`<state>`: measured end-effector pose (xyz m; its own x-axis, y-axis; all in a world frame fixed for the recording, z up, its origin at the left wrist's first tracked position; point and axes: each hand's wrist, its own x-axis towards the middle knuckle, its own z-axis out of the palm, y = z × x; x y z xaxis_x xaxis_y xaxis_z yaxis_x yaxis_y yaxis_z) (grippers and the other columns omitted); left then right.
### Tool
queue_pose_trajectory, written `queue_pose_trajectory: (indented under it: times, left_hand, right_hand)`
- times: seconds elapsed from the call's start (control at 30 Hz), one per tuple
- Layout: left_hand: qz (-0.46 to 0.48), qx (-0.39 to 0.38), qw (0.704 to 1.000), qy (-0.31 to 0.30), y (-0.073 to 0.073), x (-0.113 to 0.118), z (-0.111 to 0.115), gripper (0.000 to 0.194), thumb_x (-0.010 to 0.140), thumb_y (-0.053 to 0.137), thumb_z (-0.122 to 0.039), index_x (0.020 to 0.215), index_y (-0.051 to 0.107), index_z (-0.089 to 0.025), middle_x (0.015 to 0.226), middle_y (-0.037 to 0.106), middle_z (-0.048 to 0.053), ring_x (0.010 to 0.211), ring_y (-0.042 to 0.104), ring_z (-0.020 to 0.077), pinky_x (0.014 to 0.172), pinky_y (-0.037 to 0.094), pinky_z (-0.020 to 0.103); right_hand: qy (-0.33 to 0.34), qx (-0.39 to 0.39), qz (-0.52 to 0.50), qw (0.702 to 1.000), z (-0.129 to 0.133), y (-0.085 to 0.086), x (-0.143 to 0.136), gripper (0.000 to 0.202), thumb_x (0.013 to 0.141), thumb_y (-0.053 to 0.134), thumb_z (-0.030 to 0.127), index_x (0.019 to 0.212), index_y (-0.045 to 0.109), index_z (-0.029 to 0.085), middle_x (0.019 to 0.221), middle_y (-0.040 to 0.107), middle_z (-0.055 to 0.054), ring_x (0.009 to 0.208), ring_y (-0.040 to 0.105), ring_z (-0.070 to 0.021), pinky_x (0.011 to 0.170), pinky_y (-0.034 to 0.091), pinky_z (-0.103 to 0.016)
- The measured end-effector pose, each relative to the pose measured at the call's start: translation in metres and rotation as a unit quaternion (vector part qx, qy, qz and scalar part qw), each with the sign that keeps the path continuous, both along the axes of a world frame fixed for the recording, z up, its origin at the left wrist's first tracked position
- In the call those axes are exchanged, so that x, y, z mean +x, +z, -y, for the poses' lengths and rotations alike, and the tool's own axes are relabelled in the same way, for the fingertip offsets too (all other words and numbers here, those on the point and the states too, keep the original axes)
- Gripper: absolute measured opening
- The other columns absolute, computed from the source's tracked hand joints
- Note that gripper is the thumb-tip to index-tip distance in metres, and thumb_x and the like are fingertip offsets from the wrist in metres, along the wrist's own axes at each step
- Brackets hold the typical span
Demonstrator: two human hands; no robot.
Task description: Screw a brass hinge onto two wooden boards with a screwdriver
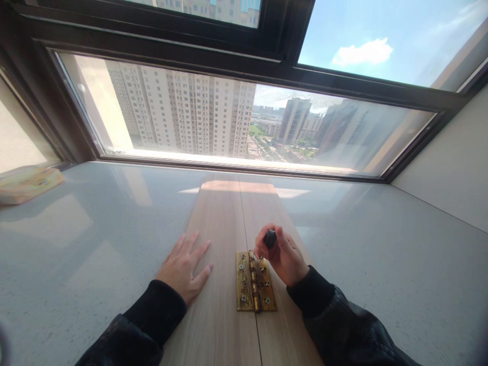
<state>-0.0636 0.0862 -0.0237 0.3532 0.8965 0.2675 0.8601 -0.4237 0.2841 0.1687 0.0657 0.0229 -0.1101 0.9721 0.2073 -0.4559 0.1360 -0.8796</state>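
A brass butt hinge [243,290] lies open and flat across the seam between two pale wooden boards, the left board [213,330] and the right board [284,333]. Cross-head screws sit in several of its holes; one screw [263,270] on the right leaf looks tilted. My right hand [287,262] is closed around a black-handled screwdriver [270,238] above the upper part of the right leaf. Its tip is hidden below my fingers. Flat on the left board, fingers spread, rests my left hand [185,269], to the left of the hinge.
Both boards lie on a white speckled counter [362,244] under a dark-framed window [236,170]. A yellowish pack [30,184] is at the far left. A white wall [446,162] rises on the right. Sunlight falls over the boards' far end.
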Motion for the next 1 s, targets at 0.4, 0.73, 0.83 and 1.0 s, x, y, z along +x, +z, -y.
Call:
queue_pose_trajectory:
  times: [0.4, 0.73, 0.83, 1.0]
  left_hand:
    - [0.001, 0.003, 1.000, 0.001, -0.002, 0.000, -0.001, 0.047, 0.080, 0.045, -0.039, 0.124, 0.053, -0.024, 0.138, 0.039, 0.008, 0.129, 0.028, 0.0347, 0.101, 0.032, 0.050]
    - [-0.010, -0.004, 1.000, 0.001, 0.001, 0.000, 0.000, 0.048, 0.080, 0.045, -0.038, 0.125, 0.053, -0.023, 0.138, 0.039, 0.010, 0.129, 0.028, 0.0354, 0.101, 0.032, 0.050]
    - [-0.011, -0.007, 1.000, 0.003, 0.001, 0.000, 0.000, 0.048, 0.081, 0.045, -0.039, 0.125, 0.053, -0.023, 0.138, 0.040, 0.010, 0.129, 0.028, 0.0354, 0.101, 0.032, 0.050]
    - [-0.008, -0.010, 1.000, 0.002, 0.002, 0.000, 0.000, 0.048, 0.081, 0.045, -0.039, 0.125, 0.053, -0.023, 0.138, 0.039, 0.011, 0.129, 0.027, 0.0358, 0.101, 0.031, 0.050]
  right_hand:
    - [0.006, 0.054, 0.046, 0.997, 0.003, -0.007, 0.007, 0.042, 0.079, 0.049, 0.056, 0.072, 0.062, 0.017, 0.060, 0.046, -0.001, 0.055, 0.044, -0.0134, 0.055, 0.034, -0.030]
    - [-0.009, 0.041, 0.013, 0.999, 0.000, -0.004, 0.010, 0.027, 0.072, 0.065, 0.045, 0.082, 0.060, 0.020, 0.066, 0.052, 0.000, 0.062, 0.048, -0.0145, 0.061, 0.034, -0.029]
    - [-0.013, 0.039, 0.019, 0.999, 0.001, -0.002, 0.009, 0.027, 0.075, 0.061, 0.045, 0.073, 0.057, 0.019, 0.065, 0.054, -0.001, 0.061, 0.049, -0.0146, 0.061, 0.034, -0.030]
    - [0.005, 0.013, 0.025, 1.000, 0.002, -0.003, 0.004, 0.044, 0.086, 0.041, 0.052, 0.067, 0.058, 0.017, 0.052, 0.044, 0.001, 0.055, 0.045, -0.0139, 0.060, 0.033, -0.030]
